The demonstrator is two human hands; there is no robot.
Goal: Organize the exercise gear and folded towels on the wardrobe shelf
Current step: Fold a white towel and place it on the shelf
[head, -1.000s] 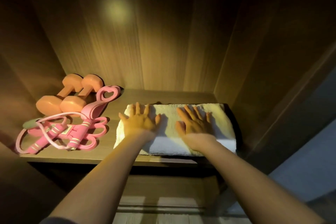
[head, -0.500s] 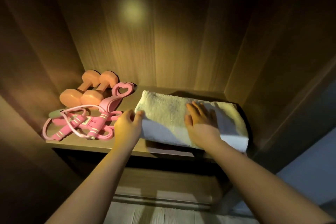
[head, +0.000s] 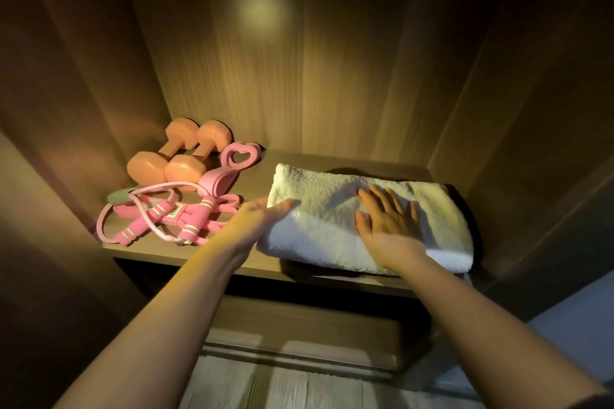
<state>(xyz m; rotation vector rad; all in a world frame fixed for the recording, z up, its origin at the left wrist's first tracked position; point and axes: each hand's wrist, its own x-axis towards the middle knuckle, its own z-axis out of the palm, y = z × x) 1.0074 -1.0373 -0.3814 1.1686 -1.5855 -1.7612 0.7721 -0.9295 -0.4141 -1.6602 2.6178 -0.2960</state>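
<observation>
A folded white towel [head: 319,202] lies on the right half of the wooden wardrobe shelf [head: 252,173]. My right hand [head: 388,222] rests flat on top of it, fingers spread. My left hand [head: 255,219] touches the towel's left end, fingers curled around its edge. At the left of the shelf lie two orange dumbbells [head: 176,156] side by side, with a pink pedal resistance band and skipping rope [head: 179,209] tangled in front of them.
Wooden side walls [head: 83,93] and a back panel [head: 299,76] close in the shelf. A lower compartment opens under the shelf's front edge. A pale blue surface [head: 571,335] shows at the lower right outside the wardrobe.
My left hand slid off the towel's top to its left end. The right hand stayed flat on the towel. The camera view shifted, so the shelf sits further right.
</observation>
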